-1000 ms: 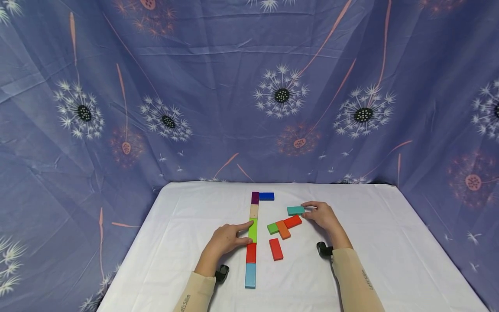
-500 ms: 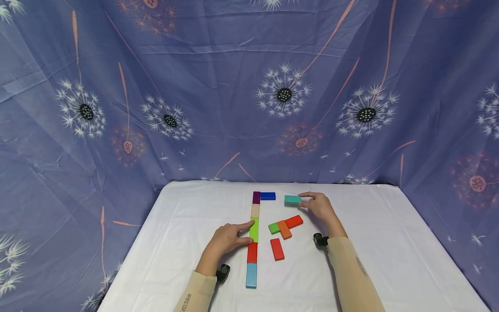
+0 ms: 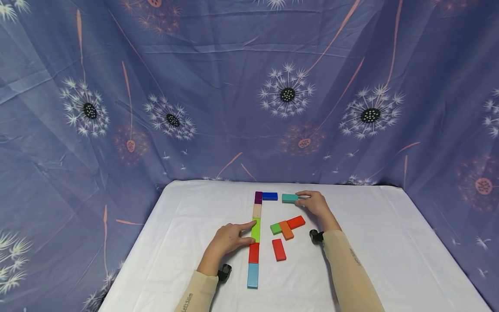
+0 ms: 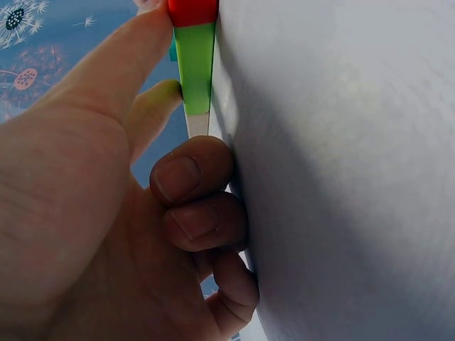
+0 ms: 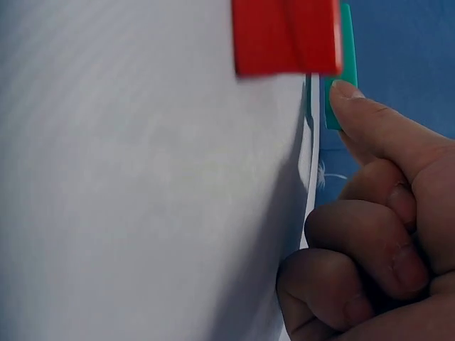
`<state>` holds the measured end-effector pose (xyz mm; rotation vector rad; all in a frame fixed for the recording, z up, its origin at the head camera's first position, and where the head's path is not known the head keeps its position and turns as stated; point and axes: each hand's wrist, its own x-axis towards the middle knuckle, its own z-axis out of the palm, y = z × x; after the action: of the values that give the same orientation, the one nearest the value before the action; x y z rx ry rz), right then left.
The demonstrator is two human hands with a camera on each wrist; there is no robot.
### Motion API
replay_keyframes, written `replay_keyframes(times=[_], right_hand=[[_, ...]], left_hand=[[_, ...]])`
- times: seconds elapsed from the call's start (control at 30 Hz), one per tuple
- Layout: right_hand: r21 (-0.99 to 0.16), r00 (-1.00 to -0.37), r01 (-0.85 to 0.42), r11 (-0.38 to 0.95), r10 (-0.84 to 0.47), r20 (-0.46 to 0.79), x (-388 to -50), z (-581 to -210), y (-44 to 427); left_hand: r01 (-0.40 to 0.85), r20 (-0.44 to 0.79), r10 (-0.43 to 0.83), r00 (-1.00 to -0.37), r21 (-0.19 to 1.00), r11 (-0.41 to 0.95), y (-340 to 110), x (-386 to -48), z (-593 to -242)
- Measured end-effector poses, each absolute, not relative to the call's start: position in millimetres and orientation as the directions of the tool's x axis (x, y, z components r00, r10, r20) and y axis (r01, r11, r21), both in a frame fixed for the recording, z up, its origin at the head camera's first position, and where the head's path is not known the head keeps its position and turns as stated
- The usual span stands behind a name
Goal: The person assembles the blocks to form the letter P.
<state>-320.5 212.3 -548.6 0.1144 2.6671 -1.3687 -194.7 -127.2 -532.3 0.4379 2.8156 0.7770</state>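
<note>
With thumb and forefinger, my right hand (image 3: pixel 317 204) pinches the right end of a teal block (image 3: pixel 289 198). The block lies just right of a dark blue block (image 3: pixel 270 196), with a small gap between them; the right wrist view shows the thumb on the teal block (image 5: pixel 349 53). My left hand (image 3: pixel 227 239) touches the lime green block (image 3: pixel 255 230) with extended thumb and forefinger. That block belongs to a straight row: purple (image 3: pixel 258 197), pale wood (image 3: pixel 257 210), lime, red (image 3: pixel 254 252) and light blue (image 3: pixel 253 275). In the left wrist view, the other fingers bend beneath the palm.
Right of the row, an orange block (image 3: pixel 286 230) lies against a green block (image 3: pixel 276 228) and a red-orange block (image 3: pixel 296 222). A separate red block (image 3: pixel 279 250) sits nearer. All are on a white-covered table (image 3: pixel 175 225), backed by a patterned blue curtain (image 3: pixel 218 108).
My right hand has carried the teal block away from me and leftward, from beside the loose blocks to near the dark blue one. My left hand stays at the lime block.
</note>
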Motion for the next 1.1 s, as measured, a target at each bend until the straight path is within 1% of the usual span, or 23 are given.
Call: replay_keyframes(times=[0.37,0.57,0.9,1.1], right_hand=[[-0.802,-0.982,0.155,0.577,0.005,-0.187,-326.4,-547.1,203.3],[-0.790,-0.985,0.133,0.599,-0.011,-0.173,-327.7,-546.7,201.6],[-0.765,-0.977,0.162,0.623,-0.006,-0.212,-327.2,-544.6,195.5],[-0.775,-0.978,0.165,0.610,-0.002,-0.210,-326.9,-545.8,194.6]], left_hand=[[0.217,-0.112,0.321,-0.941,0.527,0.821,-124.8,-194.3,-530.3],[0.218,-0.108,0.319,-0.941,0.527,0.821,-125.1,-195.0,-532.3],[0.233,-0.097,0.329,-0.939,0.522,0.821,-126.4,-194.5,-532.8],[0.232,-0.098,0.329,-0.939,0.525,0.819,-127.2,-193.6,-532.8]])
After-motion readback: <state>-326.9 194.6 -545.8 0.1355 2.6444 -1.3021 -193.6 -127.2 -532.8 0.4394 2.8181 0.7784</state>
